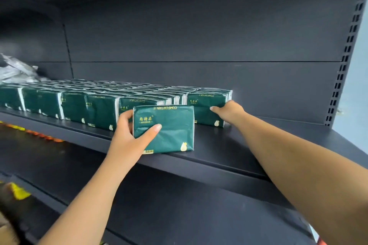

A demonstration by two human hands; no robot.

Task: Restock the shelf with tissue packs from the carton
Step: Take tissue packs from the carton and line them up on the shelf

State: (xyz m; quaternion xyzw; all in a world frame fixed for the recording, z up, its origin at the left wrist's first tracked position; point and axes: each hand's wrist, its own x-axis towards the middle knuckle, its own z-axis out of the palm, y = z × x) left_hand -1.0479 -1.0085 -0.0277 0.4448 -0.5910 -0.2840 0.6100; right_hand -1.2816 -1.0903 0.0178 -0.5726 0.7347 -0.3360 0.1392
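A: Where is the green tissue pack (169, 125)?
B: Upright at the shelf (229, 151) front, long axis sideways, gripped by the left hand (127, 135).
A: The right hand (227, 111)?
B: Flat-fingered, steadying the row's end pack (205, 105); the gap lies behind the held pack.

Two bare forearms enter from the lower edge, with no sleeve, watch, ring or glove on either. The left hand (127, 135) has short, plain, unpainted nails; the thumbnail shows clearly. The right hand (229, 112) is seen from the back, its knuckles rounded and one short, pale nail showing at a fingertip.
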